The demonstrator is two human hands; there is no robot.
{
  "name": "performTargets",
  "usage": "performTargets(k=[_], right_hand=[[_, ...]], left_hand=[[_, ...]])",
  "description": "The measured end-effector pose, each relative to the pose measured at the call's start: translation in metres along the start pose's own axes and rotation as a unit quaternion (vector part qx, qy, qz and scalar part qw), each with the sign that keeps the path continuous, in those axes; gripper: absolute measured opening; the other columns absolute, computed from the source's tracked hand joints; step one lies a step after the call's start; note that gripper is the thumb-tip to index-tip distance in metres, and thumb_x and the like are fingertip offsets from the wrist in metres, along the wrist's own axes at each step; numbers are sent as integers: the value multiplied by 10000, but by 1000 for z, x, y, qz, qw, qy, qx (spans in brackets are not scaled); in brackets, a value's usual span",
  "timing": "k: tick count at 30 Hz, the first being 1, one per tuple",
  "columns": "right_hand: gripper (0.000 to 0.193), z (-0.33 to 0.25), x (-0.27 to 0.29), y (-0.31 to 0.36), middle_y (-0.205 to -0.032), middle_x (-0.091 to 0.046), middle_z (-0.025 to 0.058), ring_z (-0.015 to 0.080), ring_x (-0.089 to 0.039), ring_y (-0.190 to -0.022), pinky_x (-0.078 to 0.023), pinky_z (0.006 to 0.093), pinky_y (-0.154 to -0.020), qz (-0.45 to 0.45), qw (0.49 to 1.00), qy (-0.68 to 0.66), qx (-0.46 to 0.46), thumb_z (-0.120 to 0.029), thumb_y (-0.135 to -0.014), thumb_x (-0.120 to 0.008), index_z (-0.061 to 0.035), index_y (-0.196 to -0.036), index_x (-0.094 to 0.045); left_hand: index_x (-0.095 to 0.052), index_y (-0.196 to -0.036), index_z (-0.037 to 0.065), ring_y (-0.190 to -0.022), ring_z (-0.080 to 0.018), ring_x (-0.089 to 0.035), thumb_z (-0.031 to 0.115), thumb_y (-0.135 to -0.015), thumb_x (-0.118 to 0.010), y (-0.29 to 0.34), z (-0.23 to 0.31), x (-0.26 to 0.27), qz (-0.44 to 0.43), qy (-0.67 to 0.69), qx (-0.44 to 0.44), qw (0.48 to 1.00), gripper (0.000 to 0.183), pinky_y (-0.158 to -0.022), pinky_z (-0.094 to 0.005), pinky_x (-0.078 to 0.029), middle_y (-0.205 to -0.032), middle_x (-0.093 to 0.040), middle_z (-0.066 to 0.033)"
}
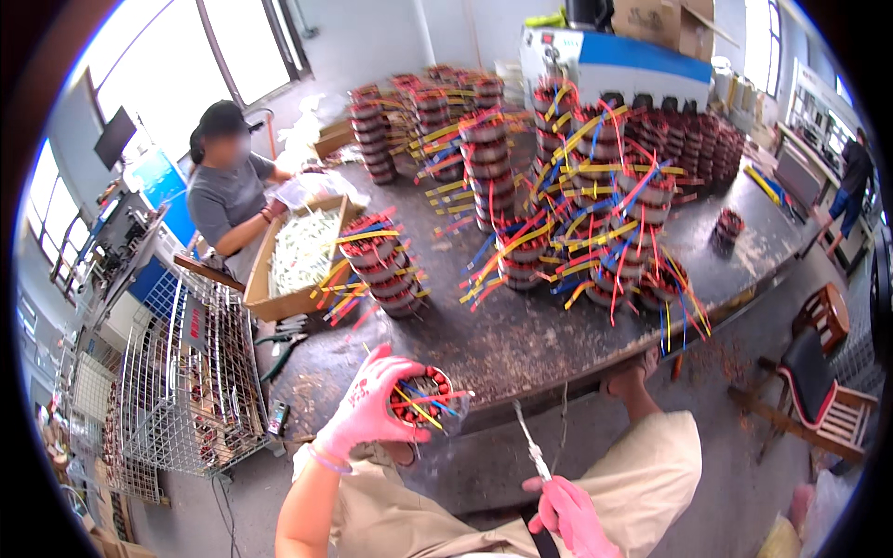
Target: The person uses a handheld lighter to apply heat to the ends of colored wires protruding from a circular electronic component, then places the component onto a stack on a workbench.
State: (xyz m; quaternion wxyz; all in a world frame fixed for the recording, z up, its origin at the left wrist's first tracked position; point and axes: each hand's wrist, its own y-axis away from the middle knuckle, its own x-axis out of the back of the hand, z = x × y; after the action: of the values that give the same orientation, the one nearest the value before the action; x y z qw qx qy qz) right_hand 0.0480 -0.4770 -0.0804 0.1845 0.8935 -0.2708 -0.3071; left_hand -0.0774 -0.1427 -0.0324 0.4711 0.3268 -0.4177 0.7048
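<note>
In a pink glove, my left hand (pixel 370 402) is closed around a motor stator (pixel 434 409), a short metal ring with dark red windings. Red, blue and yellow wires stick out over its open face. It is held at the table's front edge, above my lap. My right hand (pixel 569 517), gloved in pink too, is over my right thigh. Its fingers pinch the lower end of a slim white cord-like piece (pixel 534 450), which slants up toward the table edge. What lies inside that grip is partly hidden. A stack of wired stators (pixel 383 272) stands beyond my left hand.
More stator stacks (pixel 488 167) crowd the dark table (pixel 446 349), their wires spreading sideways. A cardboard box (pixel 256 296) of white pieces sits left, near a seated co-worker (pixel 228 186). Pliers (pixel 279 353) lie at the left edge. Wire cages (pixel 186 381) stand left, a chair (pixel 807 377) right.
</note>
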Motion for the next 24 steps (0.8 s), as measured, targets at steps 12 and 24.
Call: performTargets(k=[12, 24], right_hand=[[434, -22, -1, 22, -549, -398, -48, 59, -331, -418, -452, 233, -506, 56, 991, 33, 116, -353, -1057, -436, 26, -1153, -624], [433, -27, -1, 20, -554, -389, -56, 58, -355, -431, -414, 221, -480, 70, 991, 30, 108, -357, -1055, -446, 22, -1154, -629]], left_hand=[[-605, -1233, 47, -1223, -308, -553, 581, -491, -892, -13, 88, 84, 46, 0, -52, 998, 958, -1180, -534, -252, -1218, -632, -95], [-596, -1238, 67, -1172, -309, -569, 282, -527, -886, -68, -2, 137, 169, -30, 36, 985, 798, -1143, -441, -315, -1181, -636, -105]])
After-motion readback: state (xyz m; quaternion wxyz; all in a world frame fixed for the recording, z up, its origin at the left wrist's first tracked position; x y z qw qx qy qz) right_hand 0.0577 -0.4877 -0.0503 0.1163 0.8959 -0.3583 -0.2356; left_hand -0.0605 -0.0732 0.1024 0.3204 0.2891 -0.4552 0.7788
